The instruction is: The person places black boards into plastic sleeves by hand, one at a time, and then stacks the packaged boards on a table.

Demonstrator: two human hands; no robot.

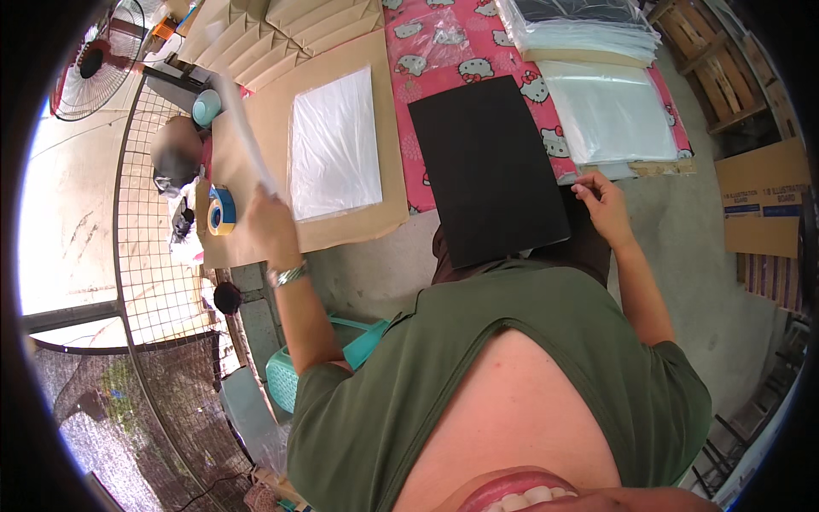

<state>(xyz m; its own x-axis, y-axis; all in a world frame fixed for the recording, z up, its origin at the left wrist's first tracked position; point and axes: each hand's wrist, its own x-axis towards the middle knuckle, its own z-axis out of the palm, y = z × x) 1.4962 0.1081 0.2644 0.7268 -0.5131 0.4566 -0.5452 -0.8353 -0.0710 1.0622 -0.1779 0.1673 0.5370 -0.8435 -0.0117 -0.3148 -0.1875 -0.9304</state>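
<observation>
My left hand (271,226), wearing a metal watch (287,274), grips the lower end of a thin white sheet (246,136). Blurred and nearly edge-on, the sheet rises above the brown board at the left. A black rectangular board (488,171) lies across my lap and over the table's front edge. To its right is my right hand (604,209), thumb and fingers pinched together near the clear plastic sleeves (610,119); whether anything is between them cannot be made out. A white plastic-wrapped pack (334,145) lies flat on the brown board (388,183).
Tape rolls (222,211) stand at the board's left edge. Folded brown paper (256,38) is piled at the back left. A pink patterned cloth (418,119) covers the table. A fan (94,60) and wire mesh (141,230) are at left, a turquoise plastic stool (283,380) below.
</observation>
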